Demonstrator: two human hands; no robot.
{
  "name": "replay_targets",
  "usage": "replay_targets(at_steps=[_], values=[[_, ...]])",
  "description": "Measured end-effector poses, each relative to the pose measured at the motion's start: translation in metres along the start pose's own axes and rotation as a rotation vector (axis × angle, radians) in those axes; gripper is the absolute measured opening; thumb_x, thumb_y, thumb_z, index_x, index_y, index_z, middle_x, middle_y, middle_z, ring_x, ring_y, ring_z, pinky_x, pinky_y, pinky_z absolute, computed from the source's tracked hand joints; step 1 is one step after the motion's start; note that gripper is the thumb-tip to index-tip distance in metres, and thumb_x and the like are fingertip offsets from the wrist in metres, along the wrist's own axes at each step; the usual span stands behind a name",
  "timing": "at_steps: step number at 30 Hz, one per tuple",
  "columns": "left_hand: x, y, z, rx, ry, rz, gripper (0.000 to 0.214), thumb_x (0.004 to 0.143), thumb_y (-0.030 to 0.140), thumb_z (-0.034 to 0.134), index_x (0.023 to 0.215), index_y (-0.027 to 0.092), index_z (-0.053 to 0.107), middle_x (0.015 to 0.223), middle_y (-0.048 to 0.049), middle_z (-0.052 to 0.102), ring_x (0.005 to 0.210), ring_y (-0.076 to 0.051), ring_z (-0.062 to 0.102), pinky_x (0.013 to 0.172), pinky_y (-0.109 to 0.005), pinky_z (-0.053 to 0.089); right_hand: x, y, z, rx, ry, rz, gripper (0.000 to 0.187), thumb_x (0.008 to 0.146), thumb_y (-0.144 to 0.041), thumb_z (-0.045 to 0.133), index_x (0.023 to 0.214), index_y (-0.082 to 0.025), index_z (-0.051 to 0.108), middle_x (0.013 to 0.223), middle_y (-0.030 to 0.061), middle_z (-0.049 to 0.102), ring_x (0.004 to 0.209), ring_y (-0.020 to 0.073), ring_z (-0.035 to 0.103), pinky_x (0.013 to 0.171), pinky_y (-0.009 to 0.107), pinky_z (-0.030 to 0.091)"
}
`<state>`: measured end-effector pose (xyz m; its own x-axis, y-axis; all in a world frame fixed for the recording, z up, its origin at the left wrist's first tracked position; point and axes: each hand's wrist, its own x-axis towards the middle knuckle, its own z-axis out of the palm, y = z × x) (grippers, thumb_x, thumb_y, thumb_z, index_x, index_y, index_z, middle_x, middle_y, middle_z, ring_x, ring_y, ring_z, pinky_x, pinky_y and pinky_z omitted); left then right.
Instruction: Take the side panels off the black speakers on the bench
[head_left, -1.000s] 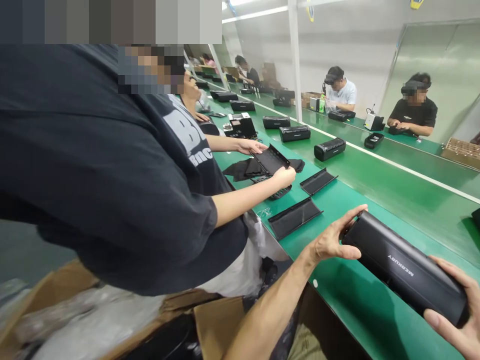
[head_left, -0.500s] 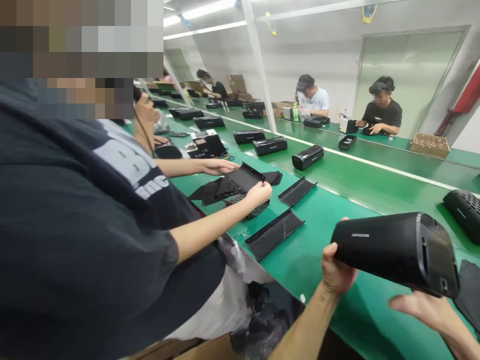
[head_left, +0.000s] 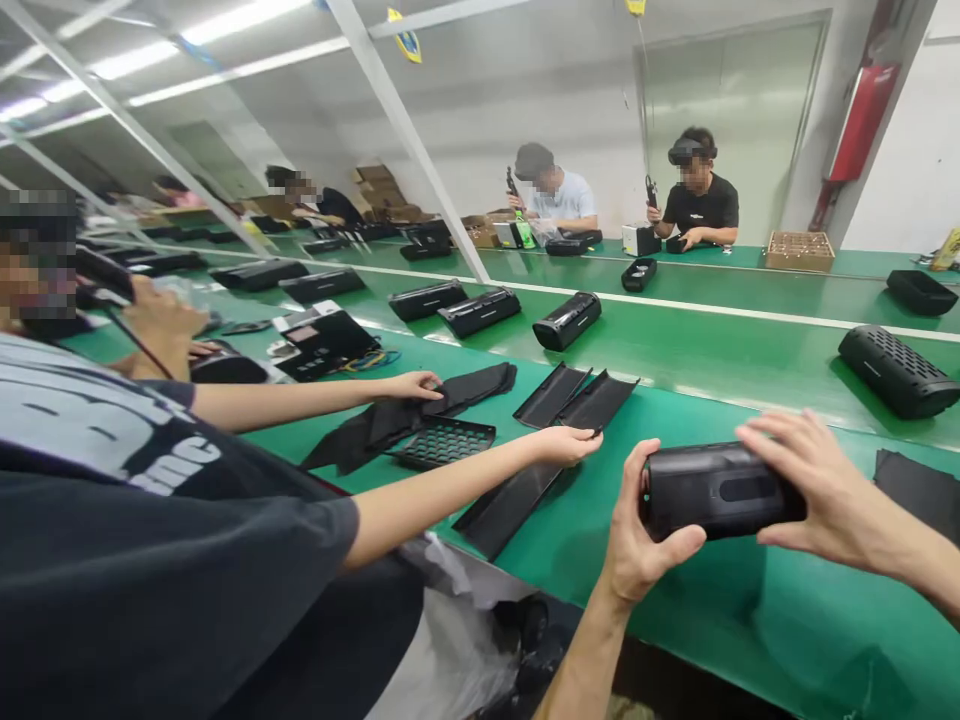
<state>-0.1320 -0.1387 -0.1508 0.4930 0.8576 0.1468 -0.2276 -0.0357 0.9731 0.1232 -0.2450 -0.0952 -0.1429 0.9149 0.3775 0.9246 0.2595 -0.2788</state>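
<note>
A black speaker (head_left: 712, 490) is held between my two hands above the green bench, a smooth side with an oval recessed panel facing me. My left hand (head_left: 634, 535) grips its left end, thumb along the lower edge and fingers behind. Around the right end my right hand (head_left: 825, 490) is closed, fingers over the top and thumb below. A co-worker's hand (head_left: 566, 445) beside me holds the edge of a black curved panel (head_left: 600, 400). That person's other hand (head_left: 412, 387) rests by black cloth (head_left: 390, 420).
A perforated black grille (head_left: 446, 443) and another curved panel (head_left: 510, 510) lie at left. Several speakers sit along the green conveyor, one with a perforated face (head_left: 896, 370) at right. Black cloth sheets (head_left: 919, 490) lie at the right. Co-workers sit across the line.
The speaker has been turned, so its lettered side no longer shows. My right hand has moved from below onto its right end. The co-worker has moved a curved panel down beside the others.
</note>
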Motion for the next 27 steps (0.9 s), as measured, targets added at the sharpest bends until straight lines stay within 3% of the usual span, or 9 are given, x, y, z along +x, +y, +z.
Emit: replay_targets(at_steps=[3,6,10,13,17,20,22,25,27], values=[[-0.002,-0.002,-0.008,0.093,-0.006,0.08,0.096,0.067,0.047,0.09,0.152,0.026,0.05,0.126,-0.0078,0.067,0.112,-0.034,0.065,0.1,-0.043,0.054,-0.027,0.019,0.003,0.329,0.025,0.243,0.102,0.088,-0.06,0.076,0.171,-0.037,0.021,0.174,0.0128,0.033,0.158,0.041,0.036,0.121,0.06,0.042],[-0.002,-0.003,-0.014,0.112,-0.01,0.109,0.093,0.067,0.047,0.089,0.15,0.027,0.052,0.136,-0.0079,0.066,0.119,-0.035,0.064,0.103,-0.043,0.053,-0.046,0.023,0.015,0.612,0.038,0.396,0.093,0.091,-0.068,0.069,0.167,-0.033,0.03,0.169,0.0149,0.043,0.149,0.0379,0.051,0.114,0.05,0.052],[0.0,-0.004,-0.013,0.112,0.017,0.145,0.088,0.067,0.048,0.089,0.146,0.029,0.056,0.152,-0.008,0.058,0.134,-0.039,0.057,0.112,-0.044,0.047,-0.05,0.011,0.024,0.611,0.185,0.415,0.074,0.088,-0.063,0.075,0.151,-0.032,0.053,0.16,0.0121,0.054,0.146,0.0369,0.054,0.117,0.047,0.049],[0.006,-0.007,-0.006,0.097,0.017,0.099,0.088,0.068,0.053,0.089,0.146,0.027,0.056,0.144,-0.0086,0.063,0.127,-0.038,0.061,0.11,-0.045,0.049,-0.044,0.012,0.02,0.624,0.189,0.45,0.069,0.087,-0.062,0.077,0.145,-0.031,0.057,0.154,0.0117,0.058,0.141,0.0359,0.058,0.114,0.045,0.051],[0.021,-0.015,0.0,0.017,0.022,-0.153,0.092,0.077,0.068,0.081,0.151,0.024,0.051,0.139,-0.0117,0.066,0.125,-0.036,0.064,0.102,-0.043,0.054,-0.04,0.03,0.013,0.725,-0.047,0.642,0.077,0.094,-0.072,0.063,0.155,-0.028,0.049,0.144,0.0146,0.065,0.122,0.0352,0.069,0.099,0.049,0.06],[0.029,-0.019,-0.007,-0.104,-0.063,-0.492,0.1,0.085,0.084,0.063,0.164,0.029,0.034,0.134,-0.0145,0.07,0.107,-0.034,0.073,0.071,-0.039,0.062,-0.047,0.041,0.017,0.772,-0.117,0.662,0.092,0.092,-0.076,0.062,0.167,-0.032,0.035,0.167,0.0148,0.046,0.144,0.0395,0.055,0.105,0.052,0.057],[0.029,-0.019,-0.015,-0.153,-0.169,-0.577,0.103,0.086,0.078,0.07,0.168,0.035,0.027,0.136,-0.0139,0.07,0.099,-0.031,0.075,0.062,-0.036,0.061,-0.055,0.043,0.023,0.8,-0.102,0.649,0.096,0.088,-0.075,0.068,0.168,-0.034,0.034,0.171,0.0123,0.041,0.152,0.0394,0.047,0.108,0.05,0.055],[0.027,-0.017,-0.021,-0.111,-0.22,-0.433,0.094,0.081,0.061,0.086,0.16,0.029,0.047,0.143,-0.0121,0.068,0.121,-0.033,0.07,0.09,-0.04,0.062,-0.064,0.038,0.032,0.824,-0.041,0.685,0.084,0.088,-0.073,0.067,0.159,-0.032,0.048,0.161,0.0122,0.054,0.145,0.0386,0.055,0.108,0.048,0.055],[0.026,-0.016,-0.018,-0.029,-0.184,-0.321,0.077,0.084,0.063,0.081,0.146,0.02,0.064,0.141,-0.0134,0.071,0.131,-0.036,0.064,0.108,-0.045,0.054,-0.068,0.035,0.036,0.857,-0.029,0.722,0.079,0.091,-0.075,0.063,0.155,-0.03,0.052,0.151,0.013,0.062,0.133,0.038,0.064,0.104,0.048,0.057]])
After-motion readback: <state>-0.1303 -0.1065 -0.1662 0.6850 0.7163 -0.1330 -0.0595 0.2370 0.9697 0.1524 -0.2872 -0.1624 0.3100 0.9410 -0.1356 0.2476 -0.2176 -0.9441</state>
